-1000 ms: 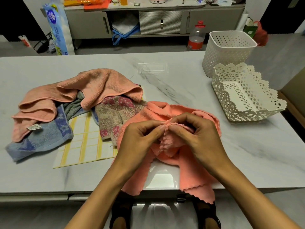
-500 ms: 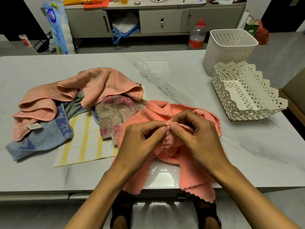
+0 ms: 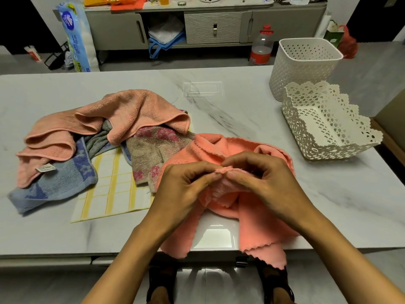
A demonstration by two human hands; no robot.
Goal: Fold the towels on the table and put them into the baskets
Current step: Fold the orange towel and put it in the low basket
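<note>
A crumpled coral towel (image 3: 258,224) with a scalloped edge lies at the table's near edge, two corners hanging over it. My left hand (image 3: 186,187) and my right hand (image 3: 265,183) meet above it, both pinching a bunched bit of its edge between fingertips. To the left lies a heap: a pale pink towel (image 3: 122,117) on top, a blue towel (image 3: 54,181), a grey floral towel (image 3: 153,150) and a yellow-checked cloth (image 3: 114,194). At the right stand a low lace-pattern white basket (image 3: 341,148) and a taller perforated white basket (image 3: 304,64), both with nothing inside.
The marble table (image 3: 241,110) ends just below my hands; my sandalled feet show under it. Beyond the far edge are a plastic bottle (image 3: 262,47), a tissue pack (image 3: 76,36) and a grey cabinet (image 3: 214,25). A box edge (image 3: 392,119) sits at the right.
My fingertips have shifted along the coral towel's edge and lifted the pinched bit slightly. The heap and baskets have not moved.
</note>
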